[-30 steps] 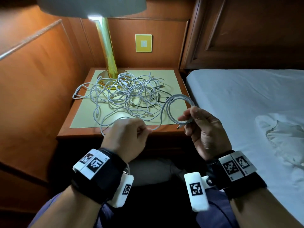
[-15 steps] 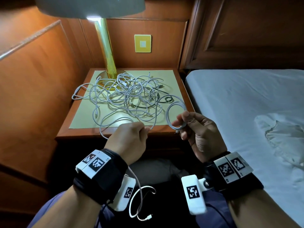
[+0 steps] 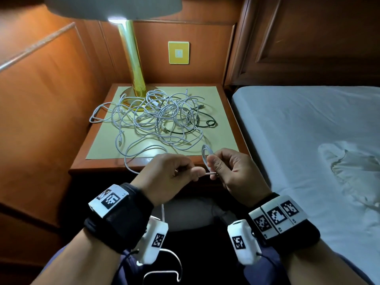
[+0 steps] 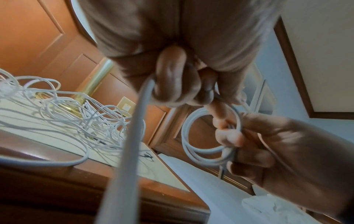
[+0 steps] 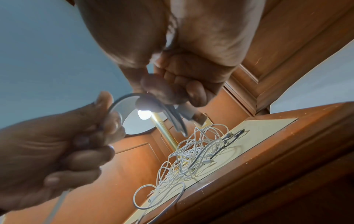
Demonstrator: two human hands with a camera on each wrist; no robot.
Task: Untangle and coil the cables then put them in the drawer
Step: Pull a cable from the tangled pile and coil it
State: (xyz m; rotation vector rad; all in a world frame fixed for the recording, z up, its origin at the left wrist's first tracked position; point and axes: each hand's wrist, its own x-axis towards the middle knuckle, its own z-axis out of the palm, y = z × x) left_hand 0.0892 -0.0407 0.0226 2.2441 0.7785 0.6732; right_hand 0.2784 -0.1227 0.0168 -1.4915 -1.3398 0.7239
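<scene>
A tangle of white cables (image 3: 156,118) with one black cable (image 3: 207,123) lies on the nightstand (image 3: 232,128), also visible in the right wrist view as a cable tangle (image 5: 191,154). My right hand (image 3: 216,167) pinches a small coil of white cable (image 3: 204,155) just in front of the nightstand's edge; the left wrist view shows the coil (image 4: 191,145) as several loops. My left hand (image 3: 185,171) sits close beside it and pinches the same cable's loose strand (image 4: 130,151). The strand's tail (image 3: 164,262) hangs down to my lap.
A lamp with a brass stem (image 3: 133,64) stands at the nightstand's back left, its base under the cables. A bed with a white sheet (image 3: 308,140) runs along the right. Wood panelling (image 3: 41,99) closes the left side. A yellow switch plate (image 3: 178,52) is on the back wall.
The coil in my right hand has shrunk to small tight loops. My hands have come together at the nightstand's front edge, and the cable's loose tail has dropped to my lap.
</scene>
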